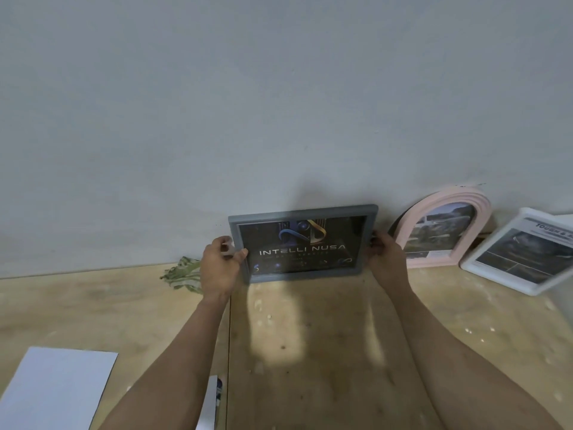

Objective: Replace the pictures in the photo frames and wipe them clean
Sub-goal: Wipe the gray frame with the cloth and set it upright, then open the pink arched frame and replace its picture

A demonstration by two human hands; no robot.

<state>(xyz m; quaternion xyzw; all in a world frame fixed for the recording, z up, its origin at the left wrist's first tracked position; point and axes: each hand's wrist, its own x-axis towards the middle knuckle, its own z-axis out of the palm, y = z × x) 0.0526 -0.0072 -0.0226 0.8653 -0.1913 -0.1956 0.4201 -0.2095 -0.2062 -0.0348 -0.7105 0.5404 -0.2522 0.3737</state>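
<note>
A grey rectangular photo frame [302, 212] with a dark "INTELLI NUSA" picture stands upright against the wall at the back of the wooden table. My left hand [220, 265] grips its left edge. My right hand [386, 259] grips its right edge. A pink arched frame [483, 212] with a landscape picture leans on the wall just to the right. Further right a white frame [474, 262] holding a printed picture leans at a tilt. A crumpled green cloth [183, 274] lies by the wall, left of my left hand.
The plywood table [310, 352] has a seam running front to back under my left forearm. A white sheet [59, 389] lies at the near left corner. Another printed sheet [210, 401] shows partly beneath my left forearm.
</note>
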